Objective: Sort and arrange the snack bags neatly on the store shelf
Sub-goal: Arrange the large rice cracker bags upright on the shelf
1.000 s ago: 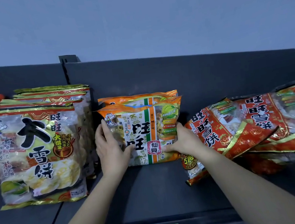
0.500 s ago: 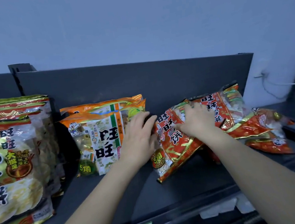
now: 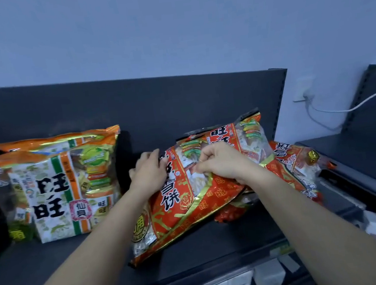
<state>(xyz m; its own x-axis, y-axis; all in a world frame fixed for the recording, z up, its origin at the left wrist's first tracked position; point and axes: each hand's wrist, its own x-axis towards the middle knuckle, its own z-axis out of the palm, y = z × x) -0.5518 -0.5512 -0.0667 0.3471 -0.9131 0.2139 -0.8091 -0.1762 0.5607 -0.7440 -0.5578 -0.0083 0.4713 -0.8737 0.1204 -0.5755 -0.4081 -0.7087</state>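
A red snack bag [image 3: 184, 203] lies tilted on the dark shelf [image 3: 56, 269], on top of a loose pile of more red bags [image 3: 295, 165] at the right. My left hand [image 3: 149, 173] grips its upper left edge. My right hand [image 3: 222, 162] pinches the bag's upper middle, fingers curled into the wrapper. Two orange-and-white snack bags [image 3: 56, 192] stand upright, one behind the other, at the left against the back panel.
The shelf's back panel [image 3: 177, 101] ends at the right, where a white cable [image 3: 342, 108] runs from a wall socket. A second dark shelf [image 3: 371, 152] adjoins at the right. Price-tag holders [image 3: 245, 281] line the front edge.
Both hands left the orange-and-white bags and moved right onto the red bag. The view swung right, so the large yellow bags at the left dropped out of sight.
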